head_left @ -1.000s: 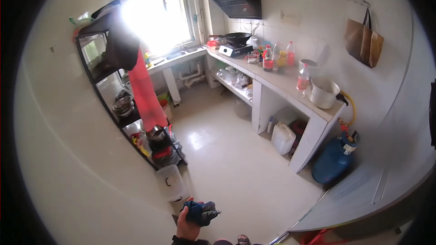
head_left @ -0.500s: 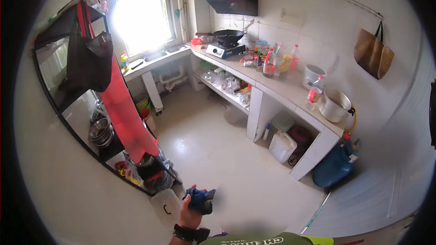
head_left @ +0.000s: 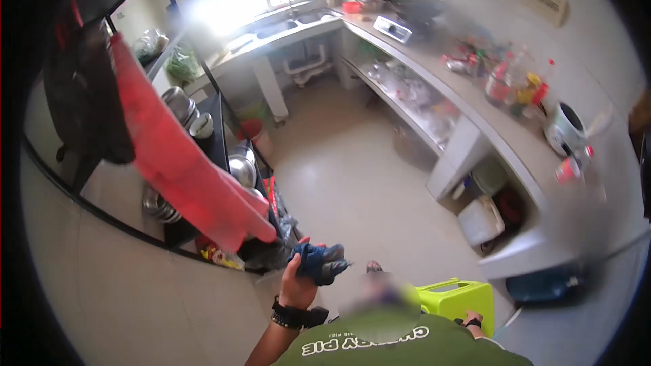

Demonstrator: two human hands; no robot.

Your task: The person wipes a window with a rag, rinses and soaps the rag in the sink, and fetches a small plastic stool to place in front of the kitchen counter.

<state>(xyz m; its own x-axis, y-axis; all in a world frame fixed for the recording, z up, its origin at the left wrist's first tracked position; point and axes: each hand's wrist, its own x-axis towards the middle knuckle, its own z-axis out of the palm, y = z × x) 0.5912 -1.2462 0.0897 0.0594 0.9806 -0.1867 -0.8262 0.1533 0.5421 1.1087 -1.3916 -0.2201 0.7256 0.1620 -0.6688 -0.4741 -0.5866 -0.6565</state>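
Note:
My left hand [head_left: 298,285] is closed around a crumpled dark blue and grey cloth [head_left: 321,263], held up in front of me at the lower middle. Its thumb and fingertips show at the cloth's left side. At the lower right, my right hand [head_left: 473,318] grips the side of a lime-green plastic item [head_left: 461,298], which has a slot-like opening along its top. My green shirt [head_left: 380,346] hides the lower part of that item.
A black rack [head_left: 215,112] with metal bowls and a hanging red cloth [head_left: 176,163] stands at left. Along the right runs a counter [head_left: 468,98] with bottles, a pot and a wok [head_left: 417,10]. A blue gas cylinder [head_left: 546,285] lies low at right; a sink [head_left: 277,29] is below the window.
The view has moved forward and tilted down, so the rack and counter look nearer. My right hand and most of the lime-green item have come into view. My left hand still holds the cloth.

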